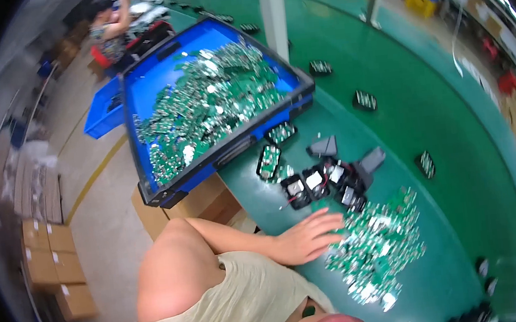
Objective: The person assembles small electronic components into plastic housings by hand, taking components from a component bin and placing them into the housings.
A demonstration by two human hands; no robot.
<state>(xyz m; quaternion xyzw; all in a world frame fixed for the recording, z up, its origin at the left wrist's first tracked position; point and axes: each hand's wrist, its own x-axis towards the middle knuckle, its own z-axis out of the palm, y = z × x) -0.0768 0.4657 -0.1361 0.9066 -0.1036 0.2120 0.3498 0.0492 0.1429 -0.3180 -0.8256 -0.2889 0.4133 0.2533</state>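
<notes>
The loose heap of green circuit boards [380,242] lies on the counter [438,286] just inside its near edge and, with the heaped blue crate [205,168] at the left edge, suggests much is left, though several black cases [367,108] already hold boards. The left hand [310,237] is at the heap's left side, fingers loosely spread, blur hiding whether they touch a board; the right hand is out of view.

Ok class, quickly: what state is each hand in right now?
Left hand: open, at the edge of the circuit board pile.
Right hand: out of view, cannot be told.
</notes>
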